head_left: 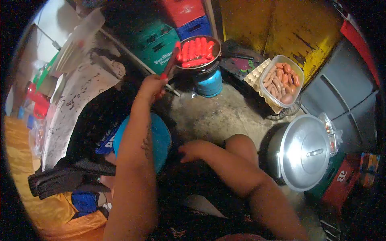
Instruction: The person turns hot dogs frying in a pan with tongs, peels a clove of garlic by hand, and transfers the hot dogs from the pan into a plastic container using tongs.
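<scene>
My left hand (152,87) reaches forward, its fingers closed around a long red cooking utensil (170,63); I cannot make out its exact kind. The far end of the utensil is at the left rim of a round frying pan (219,56). Bright red hot dogs (197,49) lie side by side in the pan, with another across the front. Beneath the pan is a burner on a small blue gas tank (209,83). My right hand (191,150) hangs beside my bent knee, holding nothing, its fingers loosely apart and partly in shadow.
At the right, a clear plastic tub (298,96) of sausages sits on an egg tray (254,75). A large lidded aluminium pot (304,152) stands nearer me. A blue basin (161,138) is below my left forearm. Stacked crates (155,46) stand behind the stove.
</scene>
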A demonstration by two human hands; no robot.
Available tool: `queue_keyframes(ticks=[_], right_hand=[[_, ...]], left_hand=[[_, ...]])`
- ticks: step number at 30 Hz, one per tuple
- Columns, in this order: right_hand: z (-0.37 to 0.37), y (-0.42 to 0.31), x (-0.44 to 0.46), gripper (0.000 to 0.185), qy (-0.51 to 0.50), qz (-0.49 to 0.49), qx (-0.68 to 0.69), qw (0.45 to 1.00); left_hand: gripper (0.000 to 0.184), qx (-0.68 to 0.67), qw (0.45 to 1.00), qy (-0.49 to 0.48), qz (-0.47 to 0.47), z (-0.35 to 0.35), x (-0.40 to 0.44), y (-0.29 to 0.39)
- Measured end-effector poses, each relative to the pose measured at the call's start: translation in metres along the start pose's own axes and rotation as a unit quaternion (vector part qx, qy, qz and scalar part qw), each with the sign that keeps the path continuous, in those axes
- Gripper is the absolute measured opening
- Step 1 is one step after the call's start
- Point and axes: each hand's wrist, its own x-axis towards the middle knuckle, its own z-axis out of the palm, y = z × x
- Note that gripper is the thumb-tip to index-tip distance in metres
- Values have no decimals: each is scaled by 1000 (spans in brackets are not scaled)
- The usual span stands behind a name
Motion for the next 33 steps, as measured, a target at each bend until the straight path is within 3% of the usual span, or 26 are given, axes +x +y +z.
queue_keyframes(ticks=[10,12,14,19,25,30,33], right_hand=[[5,1,11,66,-8,16,-20,1000],[25,20,26,65,17,-14,-5,1000],[2,-1,5,64,-9,18,-4,1000],[-10,-11,-6,64,-23,26,14,999],[-10,-11,-1,68,-38,20,2,999],[4,-1,10,72,-32,35,11,999],[20,11,14,72,27,2,-20,999]], left_hand=[[34,28,998,-47,15,23,3,13],[36,78,996,-32,17,29,5,13],[39,143,989,6,43,35,8,12],[48,345,921,117,139,40,-2,23],[48,433,879,106,171,65,-33,43],[45,455,870,135,136,65,-27,34],[45,455,873,131,112,54,-26,31]])
